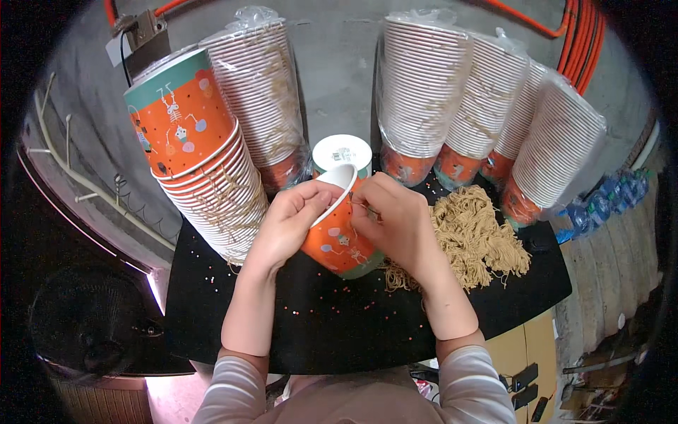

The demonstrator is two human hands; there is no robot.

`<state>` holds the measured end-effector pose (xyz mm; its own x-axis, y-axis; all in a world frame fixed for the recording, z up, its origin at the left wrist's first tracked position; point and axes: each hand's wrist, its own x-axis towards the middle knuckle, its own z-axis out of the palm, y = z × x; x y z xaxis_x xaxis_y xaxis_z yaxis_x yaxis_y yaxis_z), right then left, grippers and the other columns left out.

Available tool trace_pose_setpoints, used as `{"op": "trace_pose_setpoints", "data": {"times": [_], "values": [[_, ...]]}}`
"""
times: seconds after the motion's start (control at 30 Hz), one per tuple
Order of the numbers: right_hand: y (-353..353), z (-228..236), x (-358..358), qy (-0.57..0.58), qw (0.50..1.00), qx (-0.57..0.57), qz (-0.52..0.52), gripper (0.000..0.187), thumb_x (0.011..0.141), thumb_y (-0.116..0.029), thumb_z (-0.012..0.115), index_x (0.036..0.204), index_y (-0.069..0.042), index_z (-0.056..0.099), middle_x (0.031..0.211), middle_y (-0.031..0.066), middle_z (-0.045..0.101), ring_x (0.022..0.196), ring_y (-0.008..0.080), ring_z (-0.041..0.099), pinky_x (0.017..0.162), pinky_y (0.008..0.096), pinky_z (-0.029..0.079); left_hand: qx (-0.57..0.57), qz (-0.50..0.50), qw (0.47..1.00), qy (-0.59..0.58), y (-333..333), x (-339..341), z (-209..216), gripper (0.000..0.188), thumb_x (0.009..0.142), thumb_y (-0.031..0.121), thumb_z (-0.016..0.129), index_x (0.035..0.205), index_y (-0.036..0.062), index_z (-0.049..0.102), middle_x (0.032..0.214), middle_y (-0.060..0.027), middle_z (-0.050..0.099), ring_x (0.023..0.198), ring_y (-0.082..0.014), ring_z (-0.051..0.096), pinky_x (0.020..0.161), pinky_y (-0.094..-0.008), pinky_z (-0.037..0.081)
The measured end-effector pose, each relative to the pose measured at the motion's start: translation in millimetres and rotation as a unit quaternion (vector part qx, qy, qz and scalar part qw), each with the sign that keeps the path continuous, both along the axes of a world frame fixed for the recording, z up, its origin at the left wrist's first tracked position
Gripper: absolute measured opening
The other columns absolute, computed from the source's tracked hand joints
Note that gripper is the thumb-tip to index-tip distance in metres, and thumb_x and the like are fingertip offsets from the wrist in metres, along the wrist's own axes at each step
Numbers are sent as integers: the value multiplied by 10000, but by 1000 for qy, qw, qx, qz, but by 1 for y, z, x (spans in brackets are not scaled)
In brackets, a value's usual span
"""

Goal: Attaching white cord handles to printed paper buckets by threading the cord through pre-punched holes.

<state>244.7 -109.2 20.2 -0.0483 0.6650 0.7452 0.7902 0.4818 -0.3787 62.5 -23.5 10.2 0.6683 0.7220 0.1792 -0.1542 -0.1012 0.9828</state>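
An orange paper bucket (337, 244) with skeleton and balloon drawings and a green base band is tilted in front of me, its white rim up. My left hand (293, 219) grips it at the rim, thumb inside the mouth. Against the bucket's right side, just below the rim, my right hand (395, 215) is closed in a pinch. A thin strand of cord shows at those fingertips; most of it is hidden by the fingers. Beside my right wrist lies a loose heap of tan cords (477, 240). Another bucket (342, 152) stands upside down behind, white bottom up.
A tall nested bucket stack (205, 191) with tan cords hanging from it stands at left. Behind it rises a plastic-wrapped stack (254, 92); several more wrapped stacks (424, 92) line the right back. Small paper dots are scattered on the black table (339, 332). Blue-tinted plastic (607, 201) lies far right.
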Motion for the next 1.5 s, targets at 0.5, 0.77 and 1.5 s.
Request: {"op": "trace_pose_setpoints", "data": {"times": [0.5,0.77,1.5], "values": [[27,-32,3,-2,997,-74,31,102,861,-68,680,920,-26,608,863,154,616,797,392,663,660,447,543,-55,-23,995,76,40,-3,-29,185,890,-2,706,1067,-51,729,935,-72,749,812,-100,688,748,-239,546],[41,-46,8,19,991,-118,59,106,859,-72,716,939,-8,686,879,131,665,760,272,692,681,339,539,-7,-50,992,113,56,-4,-44,101,891,36,711,967,-21,744,867,-65,736,768,-102,672,734,-236,528],[48,-50,10,181,953,-179,167,132,984,-129,684,1023,-5,664,758,-60,584,691,3,499,590,201,409,-163,-47,985,30,43,3,-35,97,998,159,496,948,97,551,725,87,424,587,-24,375,540,-190,340]]}}
